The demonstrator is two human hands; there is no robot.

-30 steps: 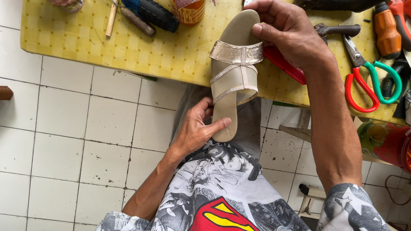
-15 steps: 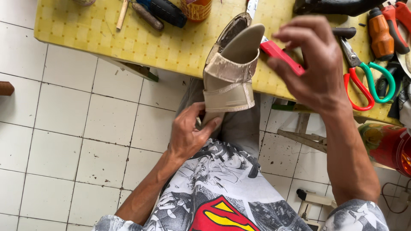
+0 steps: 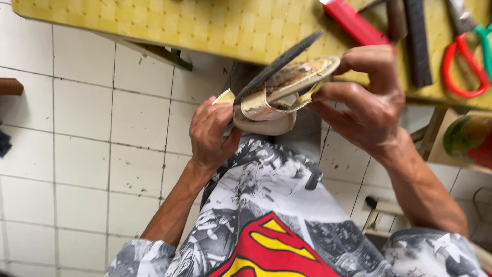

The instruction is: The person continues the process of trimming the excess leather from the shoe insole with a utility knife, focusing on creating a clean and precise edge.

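A beige sandal with a wide strap is held on its side above my lap. Its dark outsole has peeled away from the glue-stained insole and sticks up. My left hand grips the heel end from below. My right hand clasps the toe end, thumb on top and fingers under the sole.
A yellow checkered workbench runs along the top, carrying a red utility knife, a dark file and red-and-green scissors. White tiled floor lies to the left. A red and green container sits at right.
The sandal has been turned from upright to lying sideways, showing the split between outsole and insole. My right hand has come down from the toe tip to grip the sole's side.
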